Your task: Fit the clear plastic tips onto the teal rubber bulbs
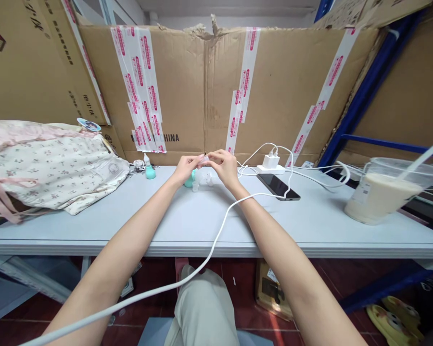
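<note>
floral bag (57, 161) left of the left hand's grip (186, 168), phone (276, 185) and drink cup (378, 194) right of the right hand's grip (225, 166), white cable (221, 230) across the right forearm (270, 230), arms (133, 245) stretched forward, both hands pinching a small clear piece (205, 159) over the counter (205, 216)

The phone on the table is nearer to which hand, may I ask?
Right: the right hand is apart from the phone, on its left; the left hand is farther left.

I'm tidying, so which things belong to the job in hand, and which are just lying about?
Likely the job: clear piece between left hand and right hand; clear part; green part; possibly green bottle.
Likely lying about: phone, cup, bag, charger.
</note>
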The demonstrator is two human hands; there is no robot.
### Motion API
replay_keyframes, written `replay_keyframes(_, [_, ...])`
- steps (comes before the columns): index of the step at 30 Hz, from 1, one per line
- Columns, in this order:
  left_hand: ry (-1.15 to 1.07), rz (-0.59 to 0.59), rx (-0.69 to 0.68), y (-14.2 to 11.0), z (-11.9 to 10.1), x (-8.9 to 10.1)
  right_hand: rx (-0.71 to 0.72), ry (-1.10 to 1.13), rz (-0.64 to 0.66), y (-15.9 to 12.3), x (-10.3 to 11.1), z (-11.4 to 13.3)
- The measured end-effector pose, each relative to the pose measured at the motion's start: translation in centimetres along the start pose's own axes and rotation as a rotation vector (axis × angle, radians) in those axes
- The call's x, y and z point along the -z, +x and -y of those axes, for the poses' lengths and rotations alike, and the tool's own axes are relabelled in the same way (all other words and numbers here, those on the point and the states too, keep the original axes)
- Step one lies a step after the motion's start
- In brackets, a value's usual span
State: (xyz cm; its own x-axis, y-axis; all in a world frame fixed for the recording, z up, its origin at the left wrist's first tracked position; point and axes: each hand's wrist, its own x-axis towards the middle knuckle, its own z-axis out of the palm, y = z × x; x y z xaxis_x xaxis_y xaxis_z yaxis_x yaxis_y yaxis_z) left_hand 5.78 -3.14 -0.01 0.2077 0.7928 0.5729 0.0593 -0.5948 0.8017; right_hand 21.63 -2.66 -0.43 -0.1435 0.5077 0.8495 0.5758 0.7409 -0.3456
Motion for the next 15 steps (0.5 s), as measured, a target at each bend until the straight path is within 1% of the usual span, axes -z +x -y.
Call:
replay_keyframes(2, [0.023, -0.015, -0.001, 0.0, 0.1, 0.0, -0.003, -0.011, 0.007, 0.0, 0.0, 0.0])
replay_keyframes(8, [-0.076, -0.026, 0.027, 0.4, 1.2, -0.4, 0.009, -0.083, -0.008, 0.0, 0.1, 0.0])
replay_keyframes(12, [-0.058, -0.038, 0.062, 0.3, 0.7, -0.4, 0.013, -0.103, 0.016, -0.2, 0.3, 0.2])
replay_keyframes(15, [-0.041, -0.040, 0.071, 0.1, 0.2, -0.2, 0.050, -0.100, 0.013, -0.3, 0.4, 0.4])
